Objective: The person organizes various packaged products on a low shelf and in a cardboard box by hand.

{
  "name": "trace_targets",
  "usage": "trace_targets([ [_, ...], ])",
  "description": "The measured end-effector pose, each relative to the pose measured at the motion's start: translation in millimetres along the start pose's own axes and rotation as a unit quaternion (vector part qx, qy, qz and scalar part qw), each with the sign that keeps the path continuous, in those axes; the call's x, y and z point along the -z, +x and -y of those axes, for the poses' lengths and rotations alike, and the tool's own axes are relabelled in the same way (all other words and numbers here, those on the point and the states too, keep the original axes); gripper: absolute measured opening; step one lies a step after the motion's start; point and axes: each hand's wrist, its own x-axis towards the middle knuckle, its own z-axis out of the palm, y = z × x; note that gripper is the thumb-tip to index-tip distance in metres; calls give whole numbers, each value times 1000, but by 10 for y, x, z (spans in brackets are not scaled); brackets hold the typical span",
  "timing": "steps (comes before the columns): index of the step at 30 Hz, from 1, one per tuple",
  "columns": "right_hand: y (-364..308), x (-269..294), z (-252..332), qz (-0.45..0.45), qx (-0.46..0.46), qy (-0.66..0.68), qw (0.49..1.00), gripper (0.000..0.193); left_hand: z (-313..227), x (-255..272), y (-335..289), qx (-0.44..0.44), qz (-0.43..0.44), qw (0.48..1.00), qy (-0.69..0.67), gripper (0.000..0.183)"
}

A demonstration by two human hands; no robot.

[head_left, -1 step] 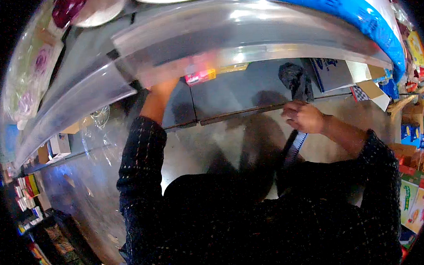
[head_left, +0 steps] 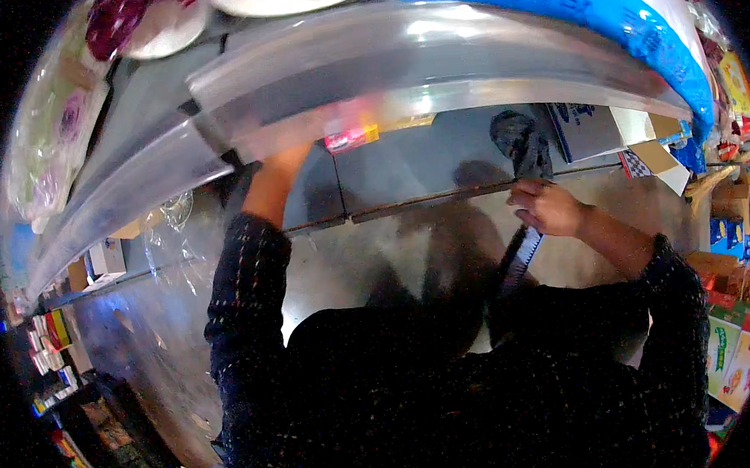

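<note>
My left hand (head_left: 284, 161) reaches up under a clear plastic shelf-edge strip (head_left: 292, 66). Its fingers are blurred and hidden behind that strip, beside a pink and yellow box (head_left: 351, 136) on the grey shelf (head_left: 422, 157). On the right, my right hand (head_left: 551, 209) is closed, fingers curled, in front of the shelf's lower edge. From beneath it a long dark-and-white strip (head_left: 526, 252) with a toothed-looking edge runs down toward my lap. Just above that hand, a crumpled black plastic-like bundle (head_left: 521, 140) lies on the shelf; whether the two are joined I cannot tell.
A blue and white bag (head_left: 617, 35) overhangs the upper shelf. Open cartons (head_left: 592, 132) stand at the shelf's right. Clear plastic wrap (head_left: 179, 242) hangs at the left. A black crate (head_left: 119, 421) sits on the floor at lower left, and colourful packages (head_left: 736, 356) line the right side.
My right hand has shifted slightly to the right along with the strip. The left forearm has moved a little to the left, and the whole view has shifted slightly.
</note>
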Motion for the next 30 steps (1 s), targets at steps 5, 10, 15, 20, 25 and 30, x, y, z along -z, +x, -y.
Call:
trace_targets([
  [5,-512,53,-154,-55,-139,72,986,25,451,272,-46,-31,51,998,-33,41],
  [10,-465,117,-161,-42,-128,90,987,25,636,211,6,-52,130,990,0,43],
  [15,-647,163,-260,-68,-174,77,979,25,514,168,126,-70,178,981,-4,45],
  [20,-686,102,-275,-42,-172,136,975,25,472,218,196,-89,195,977,-12,48],
  [25,-746,39,-328,-54,-200,137,969,25,408,218,234,-112,207,972,-16,51],
  [30,-978,-98,-478,-30,-238,155,958,30,245,90,342,-149,212,966,6,54],
])
